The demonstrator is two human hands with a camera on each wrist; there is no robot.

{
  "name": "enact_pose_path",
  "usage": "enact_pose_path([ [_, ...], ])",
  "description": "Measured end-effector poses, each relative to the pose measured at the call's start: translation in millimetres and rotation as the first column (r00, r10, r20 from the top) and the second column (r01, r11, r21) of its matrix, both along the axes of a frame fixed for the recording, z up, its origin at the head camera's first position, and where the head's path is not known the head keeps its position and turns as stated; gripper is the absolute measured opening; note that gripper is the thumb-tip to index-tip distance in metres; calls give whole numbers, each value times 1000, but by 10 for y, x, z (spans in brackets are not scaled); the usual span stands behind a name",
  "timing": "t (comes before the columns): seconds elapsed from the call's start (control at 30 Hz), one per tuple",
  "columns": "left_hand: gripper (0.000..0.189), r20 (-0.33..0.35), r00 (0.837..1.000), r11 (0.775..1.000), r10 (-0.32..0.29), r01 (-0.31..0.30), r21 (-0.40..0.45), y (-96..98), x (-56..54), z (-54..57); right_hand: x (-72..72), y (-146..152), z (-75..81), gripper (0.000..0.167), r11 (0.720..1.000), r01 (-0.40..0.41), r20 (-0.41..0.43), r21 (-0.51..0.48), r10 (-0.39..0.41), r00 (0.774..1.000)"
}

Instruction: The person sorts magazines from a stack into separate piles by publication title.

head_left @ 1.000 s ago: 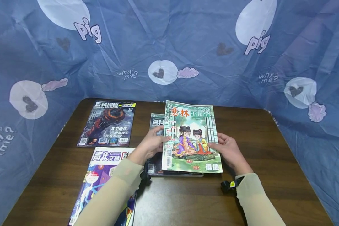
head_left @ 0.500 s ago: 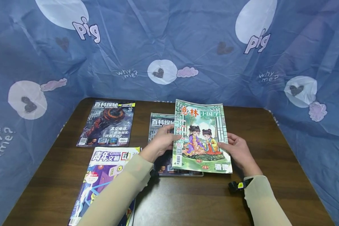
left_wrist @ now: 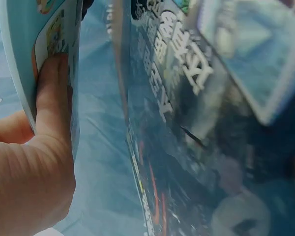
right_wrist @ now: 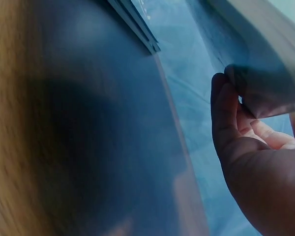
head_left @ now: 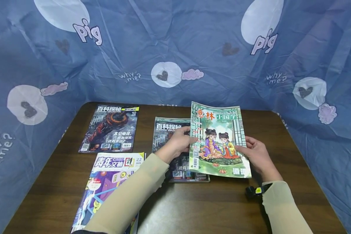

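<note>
Plainly, both hands [head_left: 179, 143] [head_left: 259, 157] grip the green magazine [head_left: 217, 136] by its edges; it partly hides a dark magazine [head_left: 183, 169].

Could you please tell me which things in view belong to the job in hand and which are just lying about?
In the job:
- green magazine, held by the left hand and right hand

Apparently just lying about, in neither hand:
- middle dark magazine, partly hidden by the green one
- far-left dark magazine
- purple magazine
</note>
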State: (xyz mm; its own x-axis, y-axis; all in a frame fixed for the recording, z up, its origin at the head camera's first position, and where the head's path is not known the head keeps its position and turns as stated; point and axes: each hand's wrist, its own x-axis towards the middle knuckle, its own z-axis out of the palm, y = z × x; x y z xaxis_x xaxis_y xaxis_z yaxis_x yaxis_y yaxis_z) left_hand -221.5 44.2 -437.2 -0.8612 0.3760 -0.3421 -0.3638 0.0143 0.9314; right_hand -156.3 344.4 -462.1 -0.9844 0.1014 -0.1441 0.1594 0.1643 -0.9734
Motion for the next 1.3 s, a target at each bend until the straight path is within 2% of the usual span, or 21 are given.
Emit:
enact_pose_path([
  [0.27, 67, -12, 1000, 998, -12, 11, -55, 198, -52, 31, 5, 164, 60, 63, 1000, 13, -11, 4, -13, 1000],
  [0.53, 64, -33, 999, 993, -39, 35, -117, 454, -86, 49, 32, 359, 74, 67, 996, 57, 15, -74, -56, 998],
  [0.77, 64, -41, 999, 984, -17, 10, -176, 693, -101, 46, 11, 528, 97, 61, 991, 96, 18, -91, -95, 995],
  [0.87, 63, -38, 999, 988, -4, -2, -156, 784, -113, 41, -24, 604, 115, 59, 992, 105, 6, -66, -105, 994],
  [1.07, 61, -37, 998, 992, 43, -47, -119, 969, -120, 13, -75, 740, 92, 67, 987, 122, 14, 101, -124, 992],
  [1.3, 52, -27, 997, 997, 72, -73, -20, 1141, -115, -45, -147, 881, 29, 71, 976, 155, 57, 154, -165, 985],
])
